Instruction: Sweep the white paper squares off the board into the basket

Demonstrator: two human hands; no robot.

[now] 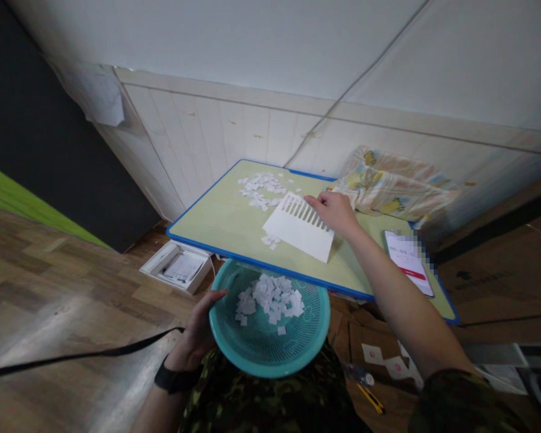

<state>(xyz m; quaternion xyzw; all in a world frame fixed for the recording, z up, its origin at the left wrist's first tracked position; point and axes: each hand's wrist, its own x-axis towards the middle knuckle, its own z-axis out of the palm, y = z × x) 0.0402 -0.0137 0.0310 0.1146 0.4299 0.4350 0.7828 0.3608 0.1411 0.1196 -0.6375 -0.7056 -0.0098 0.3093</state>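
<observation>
My left hand [197, 337] grips the left rim of a teal mesh basket [256, 355] held below the near edge of the low table; the basket holds a heap of small white paper squares [270, 300]. My right hand [336, 211] rests on a white paper sheet [300, 231] whose far edge is cut into a comb of strips, fingers closed on its right corner. More cut paper squares [260, 190] lie scattered on the table beyond the sheet, and a few bits [270, 240] sit by its left corner.
The table [216, 219] is pale green with a blue rim. A phone [408, 261] lies at its right end, a folded patterned cloth [388, 186] behind it. A white box [177, 266], cardboard and a yellow cutter [370, 398] lie on the floor.
</observation>
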